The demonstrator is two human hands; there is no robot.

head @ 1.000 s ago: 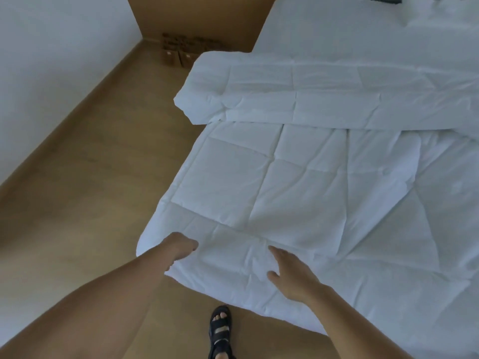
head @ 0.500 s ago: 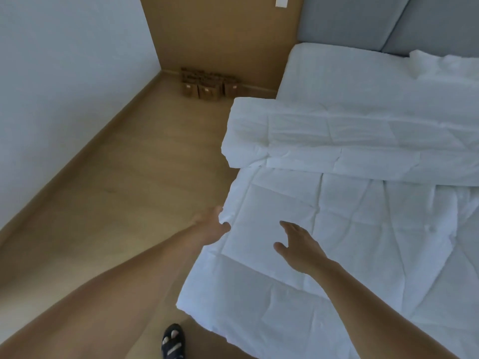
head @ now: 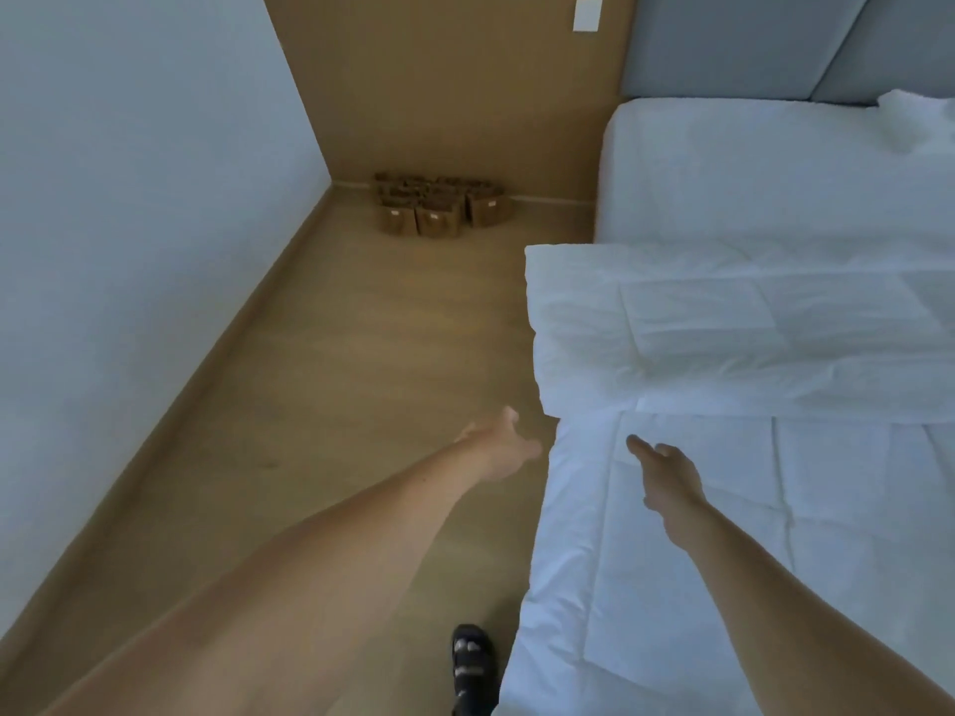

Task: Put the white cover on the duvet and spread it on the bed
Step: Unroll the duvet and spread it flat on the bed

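Duvet [head: 827, 483] lies folded back on the bed [head: 723, 173], apparently uncovered; covering and spreading outstanding. At the bed's left edge, my left hand [head: 501, 452] and right hand [head: 669, 480], fingers spread, grip nothing.

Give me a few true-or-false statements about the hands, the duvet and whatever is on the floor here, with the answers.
1. The right hand reaches over the duvet, fingers straight. True.
2. The left hand grips the duvet's edge. False: it is open over the floor beside the duvet, holding nothing.
3. The duvet's far part is folded back on itself. True.
4. The brown boxes stand on the duvet. False: they stand on the floor in the corner.
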